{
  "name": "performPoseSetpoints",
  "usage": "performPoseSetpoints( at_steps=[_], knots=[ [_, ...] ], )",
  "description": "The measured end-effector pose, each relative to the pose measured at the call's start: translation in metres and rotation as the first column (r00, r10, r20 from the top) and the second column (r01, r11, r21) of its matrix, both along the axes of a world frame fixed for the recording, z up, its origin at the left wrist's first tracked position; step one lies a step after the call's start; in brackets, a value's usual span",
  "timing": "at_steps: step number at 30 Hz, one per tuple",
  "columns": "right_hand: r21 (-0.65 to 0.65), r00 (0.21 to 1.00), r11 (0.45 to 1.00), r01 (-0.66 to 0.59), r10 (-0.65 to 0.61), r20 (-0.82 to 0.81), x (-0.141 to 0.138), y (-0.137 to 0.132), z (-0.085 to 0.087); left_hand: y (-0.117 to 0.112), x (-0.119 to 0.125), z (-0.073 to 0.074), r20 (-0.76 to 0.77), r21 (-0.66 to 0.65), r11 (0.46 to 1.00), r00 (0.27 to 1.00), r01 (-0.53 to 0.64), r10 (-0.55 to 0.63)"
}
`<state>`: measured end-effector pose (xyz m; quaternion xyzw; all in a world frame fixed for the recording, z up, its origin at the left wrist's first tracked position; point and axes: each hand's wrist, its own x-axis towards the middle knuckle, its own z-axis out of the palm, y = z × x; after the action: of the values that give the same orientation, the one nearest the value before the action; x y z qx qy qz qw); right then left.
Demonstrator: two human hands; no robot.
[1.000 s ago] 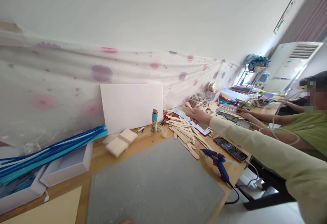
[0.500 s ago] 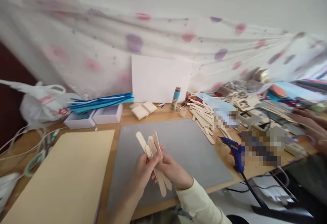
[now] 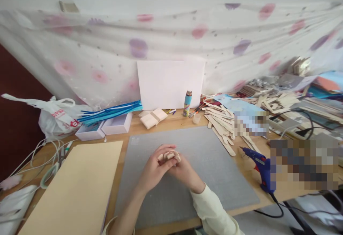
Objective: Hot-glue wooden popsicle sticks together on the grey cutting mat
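Observation:
A small bundle of wooden craft sticks (image 3: 169, 155) is clasped between my two hands, seen nearly end-on with only the rounded tips showing. My left hand (image 3: 155, 169) is wrapped round it from the left, thumb across the front. From the other side my right hand (image 3: 186, 173) closes on the same sticks, its fingers mostly hidden. Both hands are above the grey cutting mat (image 3: 214, 181). The sticks' lower lengths are out of sight behind the palms.
Loose craft sticks (image 3: 221, 122) lie in a pile right of the mat, near a blue glue gun (image 3: 258, 165) with its cord. A pencil tube (image 3: 188, 104), bundled sticks (image 3: 154, 118) and white boxes (image 3: 118, 123) stand behind. Tan board (image 3: 77, 185) lies left.
The sticks, fanned out and pointing up before, are now gathered and tipped end-on between my hands. My hands have closed more tightly round them. The camera view has shifted slightly left.

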<state>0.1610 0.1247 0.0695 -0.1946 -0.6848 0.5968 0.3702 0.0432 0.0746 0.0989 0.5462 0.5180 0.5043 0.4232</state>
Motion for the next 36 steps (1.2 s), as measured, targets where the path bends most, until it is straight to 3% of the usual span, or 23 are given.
performPoseSetpoints(
  at_steps=[3,7,12,16,19,25,31,33,36],
  knots=[
    [0.005,0.999,0.999,0.04,-0.04,0.004,-0.005,0.001,-0.007,0.003,0.0,-0.007,0.029,-0.014,1.0,0.999,-0.026,0.026],
    [0.012,0.994,0.995,0.095,-0.096,0.055,-0.001,-0.004,-0.006,0.003,-0.004,-0.003,0.144,-0.097,0.991,0.984,-0.09,0.104],
    [0.054,0.972,0.984,0.171,-0.178,0.151,0.005,-0.017,-0.002,0.001,-0.007,0.0,0.284,-0.229,0.957,0.929,-0.177,0.239],
    [0.109,0.939,0.965,0.241,-0.26,0.227,0.005,-0.026,0.0,0.001,-0.008,-0.001,0.329,-0.259,0.933,0.885,-0.249,0.328],
    [0.175,0.919,0.95,0.26,-0.299,0.257,0.006,-0.026,0.002,0.001,-0.007,-0.002,0.328,-0.264,0.914,0.863,-0.307,0.385],
    [0.325,0.835,0.881,0.344,-0.445,0.323,0.006,-0.024,-0.001,-0.004,0.008,-0.005,0.314,-0.248,0.933,0.889,-0.26,0.332],
    [0.435,0.775,0.831,0.346,-0.514,0.366,0.0,-0.035,-0.004,-0.005,0.017,-0.008,0.171,-0.183,0.907,0.896,-0.379,0.41],
    [0.438,0.778,0.838,0.326,-0.501,0.38,0.003,-0.036,-0.003,-0.005,0.017,-0.008,0.15,-0.189,0.906,0.9,-0.38,0.409],
    [0.333,0.824,0.895,0.295,-0.415,0.385,0.009,-0.036,0.0,-0.006,0.013,-0.008,0.137,-0.213,0.914,0.916,-0.345,0.377]
  ],
)
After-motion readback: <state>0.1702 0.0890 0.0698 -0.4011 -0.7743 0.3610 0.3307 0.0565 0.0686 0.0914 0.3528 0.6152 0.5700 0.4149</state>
